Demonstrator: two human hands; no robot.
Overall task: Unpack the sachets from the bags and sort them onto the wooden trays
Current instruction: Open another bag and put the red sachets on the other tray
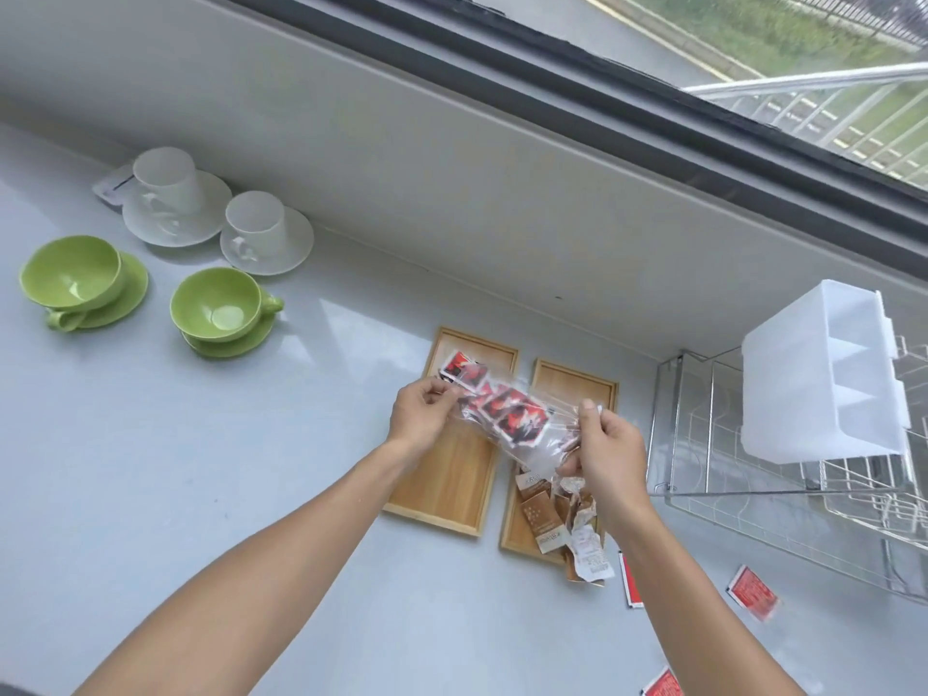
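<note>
Both my hands hold a clear plastic bag (532,444) stretched between them above two wooden trays. Several red-and-black sachets (512,414) show through the bag. My left hand (424,411) pinches its left end and my right hand (602,444) grips its right end. A red-and-black sachet (464,370) lies at the far end of the left tray (452,474). The right tray (572,384) carries a pile of brown and white sachets (557,519) at its near end, spilling over the edge.
Loose red sachets (750,590) lie on the white counter at the near right. A wire dish rack (753,444) with a white plastic cutlery holder (823,374) stands at right. Two green cups (216,306) and two white cups (256,223) on saucers sit at far left.
</note>
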